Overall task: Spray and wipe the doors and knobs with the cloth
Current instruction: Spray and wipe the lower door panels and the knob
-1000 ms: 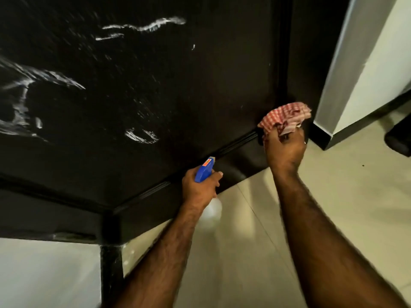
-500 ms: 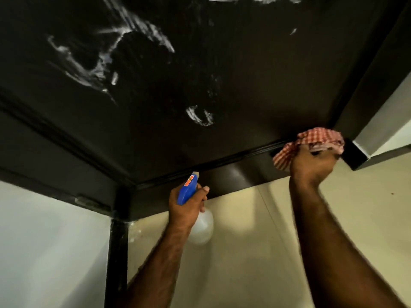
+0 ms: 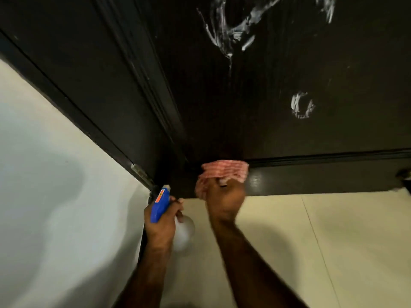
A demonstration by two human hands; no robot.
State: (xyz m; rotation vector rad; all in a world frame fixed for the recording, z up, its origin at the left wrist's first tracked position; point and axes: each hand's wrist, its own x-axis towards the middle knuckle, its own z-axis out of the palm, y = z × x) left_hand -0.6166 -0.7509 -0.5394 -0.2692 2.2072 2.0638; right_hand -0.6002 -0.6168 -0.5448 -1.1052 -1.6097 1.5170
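Observation:
A dark brown door (image 3: 255, 85) fills the top of the head view, streaked with white foam marks (image 3: 231, 34) high up and a small foam ring (image 3: 302, 105) lower right. My right hand (image 3: 224, 198) presses a red-and-white checked cloth (image 3: 224, 171) against the door's bottom rail, near its hinge-side corner. My left hand (image 3: 162, 221) holds a spray bottle with a blue trigger head (image 3: 159, 206) and a pale round body (image 3: 183, 234), just left of the cloth and off the door.
A dark door frame (image 3: 93, 90) runs diagonally at left, with a metal hinge (image 3: 141, 172) near the floor. A white wall (image 3: 55, 196) lies left of it. Cream floor tiles (image 3: 322, 241) spread below. A metal fitting (image 3: 403, 174) shows at the right edge.
My right hand has swept the cloth left along the door's bottom rail toward the hinge corner. The view has swung left, and the left hand with the bottle stays low beside it.

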